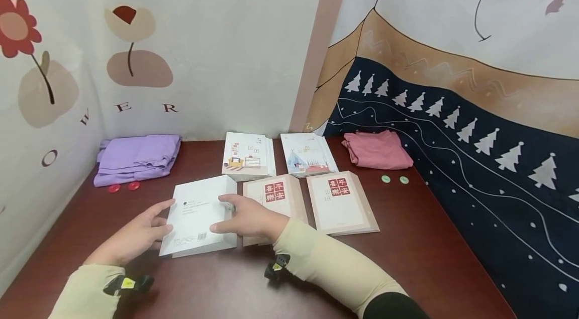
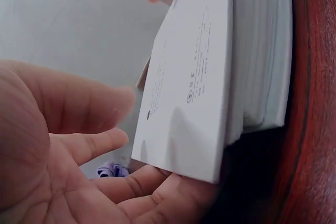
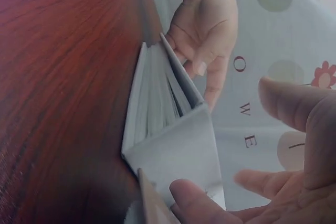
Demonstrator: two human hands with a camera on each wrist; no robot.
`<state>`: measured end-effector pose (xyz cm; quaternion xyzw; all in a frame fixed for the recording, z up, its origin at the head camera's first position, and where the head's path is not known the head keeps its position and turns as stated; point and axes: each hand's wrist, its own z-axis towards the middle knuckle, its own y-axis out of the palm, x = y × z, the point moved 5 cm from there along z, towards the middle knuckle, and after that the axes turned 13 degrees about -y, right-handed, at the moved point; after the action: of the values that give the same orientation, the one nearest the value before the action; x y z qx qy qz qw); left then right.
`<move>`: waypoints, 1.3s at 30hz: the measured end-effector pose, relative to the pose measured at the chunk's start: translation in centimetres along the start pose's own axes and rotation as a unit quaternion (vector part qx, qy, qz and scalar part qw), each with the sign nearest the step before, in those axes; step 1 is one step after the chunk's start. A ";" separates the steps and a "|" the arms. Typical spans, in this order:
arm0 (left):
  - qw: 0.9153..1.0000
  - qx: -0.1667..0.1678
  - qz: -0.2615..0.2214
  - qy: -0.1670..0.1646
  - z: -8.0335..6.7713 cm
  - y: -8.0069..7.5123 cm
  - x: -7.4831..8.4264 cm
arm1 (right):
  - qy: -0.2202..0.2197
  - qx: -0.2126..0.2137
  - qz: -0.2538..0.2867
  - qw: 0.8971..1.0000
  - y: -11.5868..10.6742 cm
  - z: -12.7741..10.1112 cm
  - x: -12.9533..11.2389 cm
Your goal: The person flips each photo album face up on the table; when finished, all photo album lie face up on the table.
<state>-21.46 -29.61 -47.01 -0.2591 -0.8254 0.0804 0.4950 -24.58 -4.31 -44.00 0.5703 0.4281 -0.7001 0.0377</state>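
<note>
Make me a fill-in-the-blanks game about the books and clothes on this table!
1. Both hands touch the ___ book.
2. The folded purple cloth lies at the table's far ___ corner.
3. Beside the pink cloth lie two small ___ discs.
4. The two books with red squares have ___ covers.

Missing words: white; left; green; beige

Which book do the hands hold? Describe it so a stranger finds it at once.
On the red-brown table, find the front row of three books. It is the leftmost, the white book, between the left hand and right hand. Unlike its beige neighbours, it shows a barcode, no red squares.
</note>
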 end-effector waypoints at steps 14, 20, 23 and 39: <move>0.999 0.037 0.025 -0.011 0.0 1.0 0.2 | 0.021 0.004 -0.075 0.997 0.9 0.4 0.1; 0.998 0.052 0.020 -0.015 -0.4 0.9 0.1 | 0.011 0.011 -0.066 0.998 0.8 0.5 0.3; 0.998 0.055 0.016 -0.012 -0.7 1.1 0.1 | 0.006 0.019 -0.033 0.999 0.6 0.4 0.5; 0.988 0.073 -0.085 0.102 -2.7 0.9 3.7 | -0.064 -0.004 0.061 0.996 0.0 -0.9 -1.1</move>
<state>-20.20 -27.32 -43.11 -0.1577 -0.7818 0.0716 0.5990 -23.52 -4.20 -43.01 0.5492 0.3919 -0.7298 0.1103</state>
